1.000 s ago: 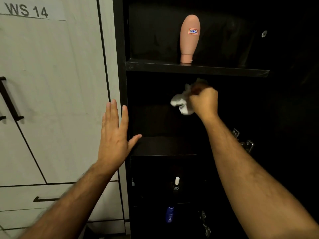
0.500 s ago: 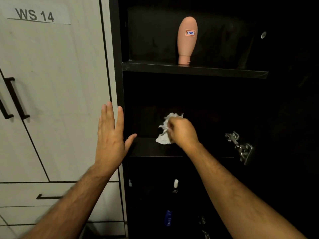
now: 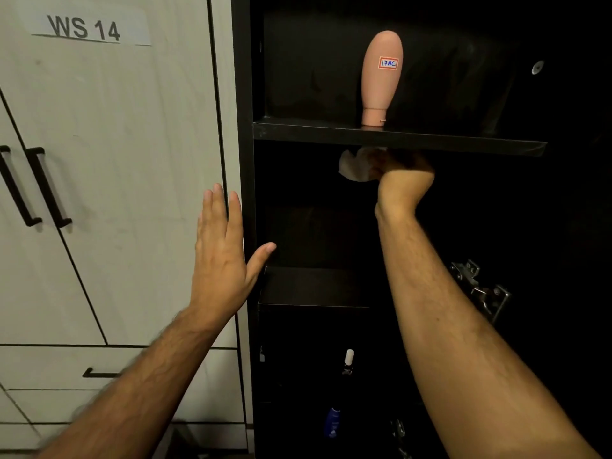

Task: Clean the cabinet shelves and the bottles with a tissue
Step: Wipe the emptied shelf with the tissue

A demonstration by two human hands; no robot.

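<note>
A black open cabinet has an upper shelf (image 3: 463,144) and a lower shelf (image 3: 308,286). On the upper shelf stands a pink bottle (image 3: 380,77), cap down, with a small red-framed label. My right hand (image 3: 402,183) is shut on a crumpled white tissue (image 3: 354,165) and holds it up against the underside of the upper shelf. My left hand (image 3: 222,253) is flat and open, fingers spread, resting on the cabinet's left front edge. In the dark bottom compartment are a bottle with a white cap (image 3: 348,361) and a blue bottle (image 3: 332,422).
White cupboard doors with black handles (image 3: 49,187) and a "WS 14" label (image 3: 84,28) stand to the left. A drawer handle (image 3: 99,373) lies below. A metal hinge (image 3: 480,289) juts from the cabinet's right side near my right forearm.
My right hand with the tissue has risen from the lower shelf surface to the underside of the upper shelf. My left hand has stayed on the cabinet edge.
</note>
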